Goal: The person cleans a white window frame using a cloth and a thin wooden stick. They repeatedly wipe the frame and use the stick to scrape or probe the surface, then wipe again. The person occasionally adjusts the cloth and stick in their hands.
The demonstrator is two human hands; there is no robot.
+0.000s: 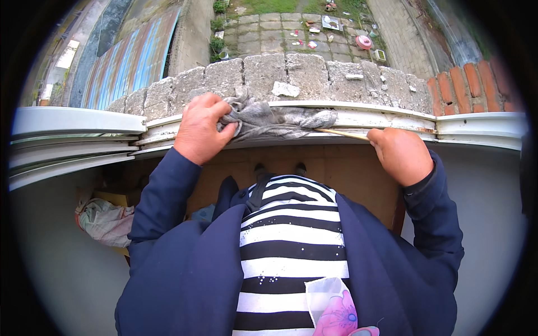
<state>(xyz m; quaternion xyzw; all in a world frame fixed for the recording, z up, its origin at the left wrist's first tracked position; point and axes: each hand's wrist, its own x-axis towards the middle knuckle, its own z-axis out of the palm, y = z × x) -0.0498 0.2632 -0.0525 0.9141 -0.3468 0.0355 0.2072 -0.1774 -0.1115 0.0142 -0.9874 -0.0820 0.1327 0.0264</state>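
A crumpled grey cloth (pixel 269 119) lies along the white window track (pixel 378 119), which has dark grime in its grooves. My left hand (pixel 204 128) grips the cloth's left end between thumb and fingers. From the right, my right hand (pixel 401 155) is closed around a thin, light-coloured stick (pixel 342 134), which looks wooden. The stick's far tip runs into or under the right end of the cloth, so its end is hidden. Both hands are at the near side of the track.
White sliding sash frames (pixel 75 122) stack at the left. Beyond the track runs a rough concrete ledge (pixel 265 77) with loose chips (pixel 286 89) on it, above a paved yard (pixel 271 33) far below. Red bricks (pixel 475 86) border the right. A bundled cloth (pixel 107 222) sits indoors at lower left.
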